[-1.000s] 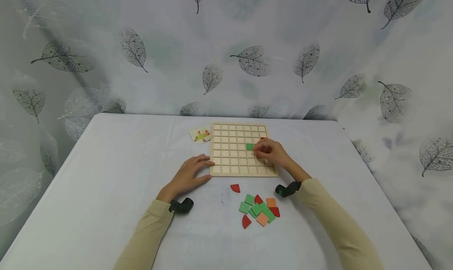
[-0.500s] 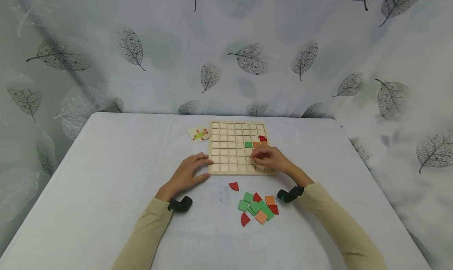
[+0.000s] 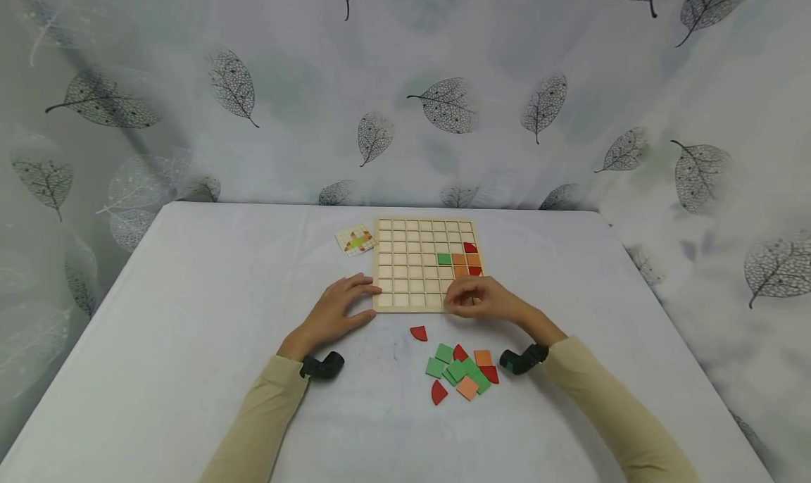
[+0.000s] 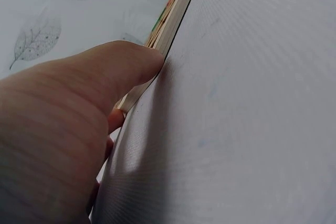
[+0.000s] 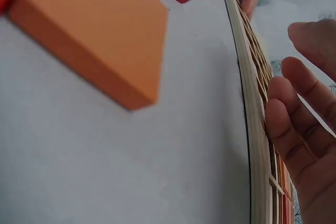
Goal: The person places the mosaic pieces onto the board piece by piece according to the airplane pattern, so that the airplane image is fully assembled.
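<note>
A wooden grid board [image 3: 405, 286] lies on the table. Its right side bears a green square tile [image 3: 444, 259], several orange square tiles [image 3: 458, 259] and red quarter-circle tiles [image 3: 470, 248]. My left hand [image 3: 342, 305] rests against the board's left edge with fingers spread; its thumb [image 4: 136, 61] touches the side of the frame in the left wrist view. Over the board's near right corner is my right hand [image 3: 484, 298], covering some cells there. Between its loosely bent fingers [image 5: 281, 121] and thumb nothing shows in the right wrist view.
Loose green squares [image 3: 435, 367], orange squares [image 3: 467, 388] and red quarter circles [image 3: 439, 392] lie in a pile in front of the board. A small pattern card [image 3: 356, 241] sits by its far left side. A leaf-print curtain [image 3: 285, 152] hangs behind the table.
My right hand has drawn back toward the board's near edge, uncovering orange tiles and a red quarter circle on the right side. My left hand stays at the board's edge.
</note>
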Demonstrator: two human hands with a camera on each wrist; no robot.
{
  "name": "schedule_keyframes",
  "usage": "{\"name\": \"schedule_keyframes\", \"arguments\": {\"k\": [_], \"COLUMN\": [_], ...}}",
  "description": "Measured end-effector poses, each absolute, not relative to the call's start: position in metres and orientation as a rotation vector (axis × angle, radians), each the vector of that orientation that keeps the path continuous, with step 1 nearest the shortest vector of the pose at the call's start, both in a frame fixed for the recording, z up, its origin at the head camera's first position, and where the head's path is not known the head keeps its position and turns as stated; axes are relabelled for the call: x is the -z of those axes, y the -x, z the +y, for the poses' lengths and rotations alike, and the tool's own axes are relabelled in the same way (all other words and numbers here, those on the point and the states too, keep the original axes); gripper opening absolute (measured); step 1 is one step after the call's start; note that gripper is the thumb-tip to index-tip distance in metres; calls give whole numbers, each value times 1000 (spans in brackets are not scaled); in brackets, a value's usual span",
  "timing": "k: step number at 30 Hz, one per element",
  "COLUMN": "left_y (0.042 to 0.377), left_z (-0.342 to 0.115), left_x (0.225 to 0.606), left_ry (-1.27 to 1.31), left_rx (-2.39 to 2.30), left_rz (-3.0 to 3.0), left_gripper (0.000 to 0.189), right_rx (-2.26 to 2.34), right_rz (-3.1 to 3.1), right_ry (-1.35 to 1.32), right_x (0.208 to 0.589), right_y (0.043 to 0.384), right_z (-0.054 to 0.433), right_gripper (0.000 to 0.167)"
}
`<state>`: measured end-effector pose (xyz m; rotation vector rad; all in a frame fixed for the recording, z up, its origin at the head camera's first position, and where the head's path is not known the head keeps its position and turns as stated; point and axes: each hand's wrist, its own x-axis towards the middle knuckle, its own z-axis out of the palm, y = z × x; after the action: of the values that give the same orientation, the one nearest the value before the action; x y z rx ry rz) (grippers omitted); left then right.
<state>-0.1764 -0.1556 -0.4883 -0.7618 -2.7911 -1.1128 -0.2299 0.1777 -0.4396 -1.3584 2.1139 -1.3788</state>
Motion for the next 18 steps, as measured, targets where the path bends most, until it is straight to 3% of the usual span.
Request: {"name": "schedule_keyframes", "arguments": {"k": [18], "left_y": [177], "left_z": [-157], "left_x": [490], "left_ry": [767], "left_rx": [1121], "left_rz": [-2786], "left_gripper": [39], "right_rx": [1207], "right_rz": [1861], "right_ry": [1408], "right_x": [463], "right_y": [225], "right_z": [179], "right_gripper": [20]}}
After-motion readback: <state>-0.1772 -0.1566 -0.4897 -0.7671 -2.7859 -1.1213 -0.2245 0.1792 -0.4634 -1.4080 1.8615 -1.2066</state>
